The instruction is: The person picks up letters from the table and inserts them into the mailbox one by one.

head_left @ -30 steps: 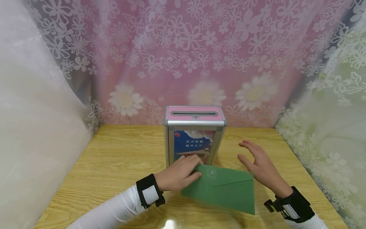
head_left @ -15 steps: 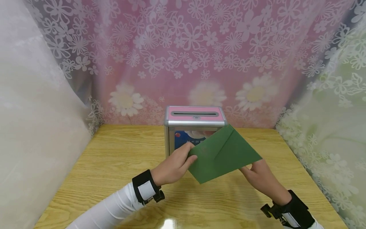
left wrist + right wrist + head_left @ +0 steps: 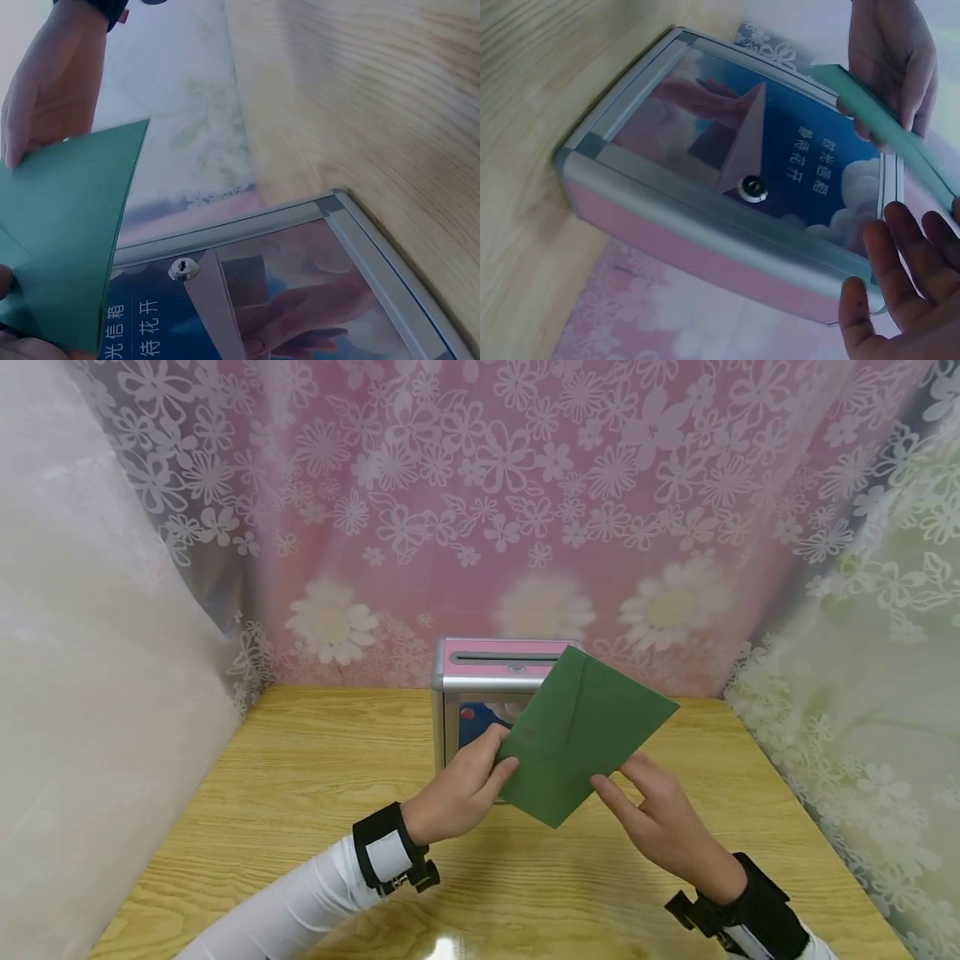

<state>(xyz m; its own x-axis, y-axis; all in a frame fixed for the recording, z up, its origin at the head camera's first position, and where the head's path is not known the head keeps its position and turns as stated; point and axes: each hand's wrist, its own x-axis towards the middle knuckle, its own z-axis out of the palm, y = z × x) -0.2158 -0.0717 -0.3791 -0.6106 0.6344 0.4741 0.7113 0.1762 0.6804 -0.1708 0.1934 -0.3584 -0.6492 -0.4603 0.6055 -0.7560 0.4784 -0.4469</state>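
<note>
A green envelope (image 3: 588, 735) is held up at a tilt in front of a pink and silver letter box (image 3: 450, 681). My left hand (image 3: 461, 789) pinches its left corner, thumb on the near face and fingers behind. By the lower right edge is my right hand (image 3: 660, 814), with its thumb at the edge and its other fingertips partly behind the paper. In the right wrist view the right hand's fingers (image 3: 904, 281) are spread and loosely bent, one fingertip at the envelope (image 3: 885, 124). The envelope covers much of the box's printed front door in the head view.
The box's slot (image 3: 502, 657) is on its top, partly covered by the envelope's upper corner. A round lock (image 3: 752, 188) sits on the door. The box stands on a wood-grain table (image 3: 322, 760), with a pink floral curtain (image 3: 420, 527) behind and pale curtains at both sides.
The envelope has been raised and turned from lying nearly level to a steep tilt, its top corner rising to the slot's height. My right hand has moved left to the envelope's edge.
</note>
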